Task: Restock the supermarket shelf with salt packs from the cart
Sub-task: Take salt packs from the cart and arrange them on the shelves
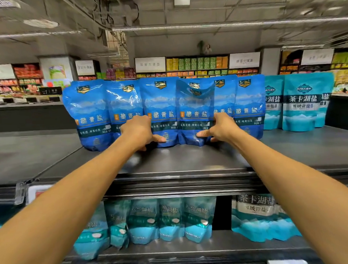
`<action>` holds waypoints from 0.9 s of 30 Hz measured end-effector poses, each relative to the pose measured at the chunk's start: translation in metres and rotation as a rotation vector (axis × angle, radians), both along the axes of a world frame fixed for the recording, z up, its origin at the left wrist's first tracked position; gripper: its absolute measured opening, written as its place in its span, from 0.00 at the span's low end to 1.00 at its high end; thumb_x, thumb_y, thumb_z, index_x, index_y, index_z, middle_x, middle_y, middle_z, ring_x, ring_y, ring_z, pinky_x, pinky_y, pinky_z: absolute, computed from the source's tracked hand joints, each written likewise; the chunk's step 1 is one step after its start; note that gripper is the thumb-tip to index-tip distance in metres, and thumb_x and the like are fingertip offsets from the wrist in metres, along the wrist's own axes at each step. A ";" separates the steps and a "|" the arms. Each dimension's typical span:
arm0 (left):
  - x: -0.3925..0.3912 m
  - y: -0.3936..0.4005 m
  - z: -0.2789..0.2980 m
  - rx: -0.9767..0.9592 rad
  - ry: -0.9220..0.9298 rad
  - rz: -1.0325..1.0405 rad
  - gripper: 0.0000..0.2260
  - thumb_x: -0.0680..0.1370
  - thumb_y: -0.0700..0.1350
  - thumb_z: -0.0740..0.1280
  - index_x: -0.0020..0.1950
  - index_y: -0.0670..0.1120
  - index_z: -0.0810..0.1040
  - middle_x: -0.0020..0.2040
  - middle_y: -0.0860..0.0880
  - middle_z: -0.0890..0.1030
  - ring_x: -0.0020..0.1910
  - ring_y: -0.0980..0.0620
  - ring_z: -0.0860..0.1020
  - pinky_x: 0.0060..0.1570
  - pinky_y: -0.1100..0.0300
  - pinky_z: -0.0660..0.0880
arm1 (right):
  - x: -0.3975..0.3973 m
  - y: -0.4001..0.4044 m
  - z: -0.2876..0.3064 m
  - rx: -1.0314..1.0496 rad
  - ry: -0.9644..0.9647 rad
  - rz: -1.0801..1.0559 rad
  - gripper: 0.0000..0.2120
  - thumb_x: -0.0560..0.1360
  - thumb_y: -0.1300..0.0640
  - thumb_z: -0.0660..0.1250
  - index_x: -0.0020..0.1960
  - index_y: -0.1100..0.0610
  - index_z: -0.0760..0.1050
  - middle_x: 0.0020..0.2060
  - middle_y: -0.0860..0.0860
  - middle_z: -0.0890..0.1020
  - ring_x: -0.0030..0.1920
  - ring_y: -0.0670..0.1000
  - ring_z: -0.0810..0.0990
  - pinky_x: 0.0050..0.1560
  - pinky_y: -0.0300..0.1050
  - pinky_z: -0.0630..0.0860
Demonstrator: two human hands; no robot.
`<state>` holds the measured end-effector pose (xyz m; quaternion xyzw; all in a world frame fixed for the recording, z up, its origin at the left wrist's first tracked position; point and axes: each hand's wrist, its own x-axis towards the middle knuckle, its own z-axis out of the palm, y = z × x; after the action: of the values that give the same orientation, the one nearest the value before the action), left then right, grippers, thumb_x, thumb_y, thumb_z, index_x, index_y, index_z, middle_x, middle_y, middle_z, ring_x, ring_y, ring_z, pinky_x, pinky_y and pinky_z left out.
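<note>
Plastic film: the blue packs (160,112) are glossy pouches, creased and catching the light, so probably slick under the fingers.
Head view, where: a row of them stands upright near the back of the top shelf (180,159), touching side by side; teal packs (303,104) stand just to the right, more teal ones on the shelf below.
Front pack (195,113): it stands a little ahead of the row, its top folded over and drooping forward, which suggests soft film above a loose filling.
Left hand (138,131): fingers curled, thumb pressed to the base of a pack left of the front pack.
Right hand (220,127): thumb on the lower front of the front pack, fingers out of sight round its right edge, so it appears to grip it.
Weight: likely heavy for the size, with salt settled low.
Hold: best taken low, at the full base, both sides; the limp top would buckle.
Cart: not in sight.
</note>
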<state>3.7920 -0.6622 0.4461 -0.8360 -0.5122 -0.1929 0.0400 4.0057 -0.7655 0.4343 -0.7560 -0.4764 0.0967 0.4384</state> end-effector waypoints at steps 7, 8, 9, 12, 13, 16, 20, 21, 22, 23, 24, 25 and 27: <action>0.000 -0.004 -0.010 0.125 0.050 -0.007 0.32 0.66 0.70 0.71 0.41 0.41 0.64 0.34 0.48 0.71 0.42 0.42 0.75 0.37 0.52 0.70 | -0.002 -0.009 -0.008 0.034 0.031 -0.061 0.27 0.62 0.50 0.82 0.30 0.55 0.62 0.31 0.56 0.76 0.41 0.59 0.84 0.49 0.57 0.82; -0.002 -0.004 -0.012 0.143 0.047 -0.003 0.33 0.65 0.71 0.70 0.38 0.41 0.65 0.34 0.49 0.70 0.41 0.42 0.75 0.37 0.53 0.69 | -0.002 -0.011 -0.008 0.034 0.032 -0.044 0.27 0.63 0.50 0.82 0.29 0.56 0.63 0.32 0.59 0.79 0.44 0.60 0.85 0.51 0.59 0.81; -0.005 -0.005 -0.013 0.169 0.032 -0.006 0.32 0.64 0.72 0.70 0.36 0.44 0.65 0.34 0.50 0.69 0.41 0.43 0.74 0.37 0.53 0.69 | -0.002 -0.015 -0.008 0.028 0.040 -0.025 0.26 0.63 0.49 0.81 0.28 0.57 0.64 0.34 0.60 0.80 0.46 0.59 0.85 0.52 0.60 0.81; -0.018 -0.011 -0.016 0.231 -0.087 -0.027 0.28 0.67 0.71 0.70 0.34 0.47 0.68 0.35 0.48 0.74 0.41 0.42 0.77 0.37 0.54 0.71 | -0.003 -0.034 -0.009 0.044 0.046 -0.016 0.23 0.66 0.47 0.80 0.33 0.60 0.71 0.35 0.60 0.77 0.42 0.57 0.80 0.48 0.54 0.77; -0.022 -0.016 -0.017 0.247 -0.148 -0.039 0.25 0.70 0.68 0.70 0.34 0.47 0.70 0.35 0.48 0.75 0.42 0.42 0.78 0.36 0.54 0.71 | -0.004 -0.042 -0.010 0.093 0.057 -0.033 0.21 0.67 0.47 0.79 0.38 0.64 0.74 0.38 0.61 0.79 0.43 0.57 0.81 0.49 0.55 0.78; -0.034 -0.040 -0.024 0.273 -0.424 -0.156 0.18 0.76 0.59 0.68 0.34 0.48 0.73 0.32 0.51 0.77 0.38 0.46 0.78 0.36 0.55 0.71 | -0.012 -0.081 -0.011 0.394 0.190 -0.026 0.11 0.74 0.53 0.74 0.50 0.59 0.79 0.46 0.56 0.84 0.50 0.56 0.84 0.55 0.56 0.81; -0.032 -0.100 -0.045 0.149 -0.914 -0.414 0.13 0.78 0.51 0.68 0.37 0.46 0.74 0.29 0.49 0.78 0.25 0.53 0.75 0.31 0.58 0.72 | -0.027 -0.157 -0.028 0.686 0.342 0.138 0.02 0.77 0.60 0.69 0.47 0.57 0.80 0.43 0.55 0.85 0.42 0.54 0.87 0.39 0.46 0.83; -0.029 -0.118 -0.053 0.082 -1.032 -0.500 0.12 0.79 0.48 0.68 0.38 0.44 0.73 0.30 0.48 0.78 0.22 0.53 0.73 0.28 0.60 0.71 | -0.028 -0.177 -0.037 0.719 0.362 0.151 0.02 0.77 0.60 0.69 0.47 0.57 0.80 0.41 0.55 0.85 0.40 0.55 0.86 0.36 0.44 0.82; -0.025 -0.136 -0.061 0.023 -1.126 -0.582 0.12 0.79 0.46 0.68 0.39 0.44 0.72 0.30 0.47 0.78 0.20 0.53 0.72 0.24 0.63 0.69 | -0.028 -0.195 -0.047 0.741 0.369 0.151 0.02 0.77 0.61 0.68 0.47 0.57 0.80 0.40 0.56 0.85 0.38 0.55 0.85 0.35 0.44 0.81; -0.021 -0.153 -0.071 -0.029 -1.191 -0.653 0.11 0.80 0.45 0.68 0.40 0.44 0.72 0.29 0.46 0.77 0.19 0.53 0.70 0.22 0.65 0.66 | -0.025 -0.213 -0.060 0.753 0.363 0.133 0.02 0.77 0.61 0.68 0.47 0.57 0.80 0.39 0.56 0.85 0.37 0.54 0.85 0.34 0.43 0.81; -0.016 -0.169 -0.082 -0.078 -1.230 -0.713 0.10 0.80 0.44 0.68 0.40 0.44 0.72 0.29 0.45 0.77 0.18 0.53 0.69 0.21 0.68 0.65 | -0.022 -0.230 -0.075 0.753 0.349 0.104 0.02 0.78 0.62 0.68 0.47 0.58 0.80 0.39 0.57 0.85 0.37 0.54 0.84 0.33 0.42 0.80; -0.010 -0.183 -0.095 -0.133 -1.255 -0.768 0.10 0.80 0.44 0.67 0.40 0.44 0.72 0.29 0.45 0.76 0.17 0.53 0.68 0.21 0.69 0.64 | -0.017 -0.247 -0.091 0.749 0.329 0.070 0.02 0.78 0.62 0.67 0.47 0.59 0.79 0.39 0.57 0.84 0.36 0.53 0.83 0.33 0.42 0.80; 0.004 -0.209 -0.125 -0.277 -1.273 -0.840 0.10 0.80 0.45 0.67 0.40 0.44 0.72 0.28 0.47 0.76 0.17 0.53 0.67 0.21 0.70 0.63 | -0.010 -0.280 -0.126 0.741 0.308 -0.014 0.02 0.77 0.62 0.67 0.47 0.61 0.79 0.37 0.57 0.84 0.36 0.52 0.83 0.32 0.42 0.79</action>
<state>3.7960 -0.8708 0.3214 -0.6856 -0.0960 -0.5693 -0.4434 3.9962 -1.0454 0.3082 -0.5267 -0.4026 0.0277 0.7481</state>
